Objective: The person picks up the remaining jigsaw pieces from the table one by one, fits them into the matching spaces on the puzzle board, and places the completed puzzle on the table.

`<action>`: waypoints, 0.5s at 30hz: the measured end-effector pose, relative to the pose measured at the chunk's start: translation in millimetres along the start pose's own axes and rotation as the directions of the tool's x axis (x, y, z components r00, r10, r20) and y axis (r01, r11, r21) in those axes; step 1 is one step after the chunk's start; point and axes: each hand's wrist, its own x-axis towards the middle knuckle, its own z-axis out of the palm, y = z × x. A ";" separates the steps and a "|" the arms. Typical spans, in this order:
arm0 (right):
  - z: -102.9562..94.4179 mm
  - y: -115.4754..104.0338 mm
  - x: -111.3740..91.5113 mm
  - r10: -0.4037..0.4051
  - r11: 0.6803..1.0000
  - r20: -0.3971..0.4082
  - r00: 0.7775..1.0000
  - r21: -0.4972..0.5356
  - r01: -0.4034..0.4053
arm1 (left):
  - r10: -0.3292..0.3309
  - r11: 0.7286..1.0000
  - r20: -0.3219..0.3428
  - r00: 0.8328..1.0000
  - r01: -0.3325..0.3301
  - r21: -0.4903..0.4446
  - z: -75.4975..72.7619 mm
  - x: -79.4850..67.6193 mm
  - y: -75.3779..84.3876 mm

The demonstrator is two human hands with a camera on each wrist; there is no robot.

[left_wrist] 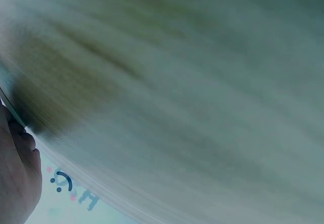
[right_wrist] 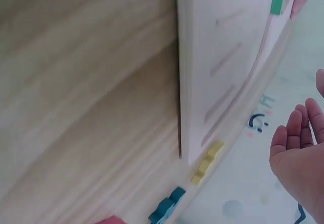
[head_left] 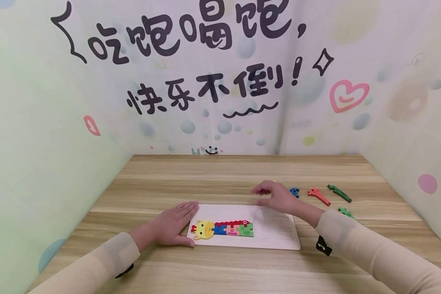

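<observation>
Puzzle board (head_left: 226, 211) sits between both hands on my feed. Giraffe head (head_left: 204, 230) just beside left thumb, joined neck pieces (head_left: 234, 230) on near side of right fingertips. Left hand (head_left: 172, 222): straight fingers resting at board's end, gripping nothing. Right hand (head_left: 279, 198): fingers loosely bent, thumb apart, no piece in hold that I can spot. Blue piece (head_left: 295, 192), orange piece (head_left: 319, 196), dark green piece (head_left: 339, 193) right of those fingers, on wooden table (head_left: 213, 269).
</observation>
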 end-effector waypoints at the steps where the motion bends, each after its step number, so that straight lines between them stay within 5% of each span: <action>1: -2.1 1.2 0.7 0.009 1.000 -0.008 1.000 0.003 -0.009 | 0.000 1.000 -0.001 1.000 0.000 -0.001 0.0 -0.1 0.0; 15: -31.3 24.6 7.1 0.088 0.996 -0.102 0.991 -0.018 -0.091 | -0.004 1.000 0.004 1.000 0.004 -0.017 -1.4 -1.2 1.0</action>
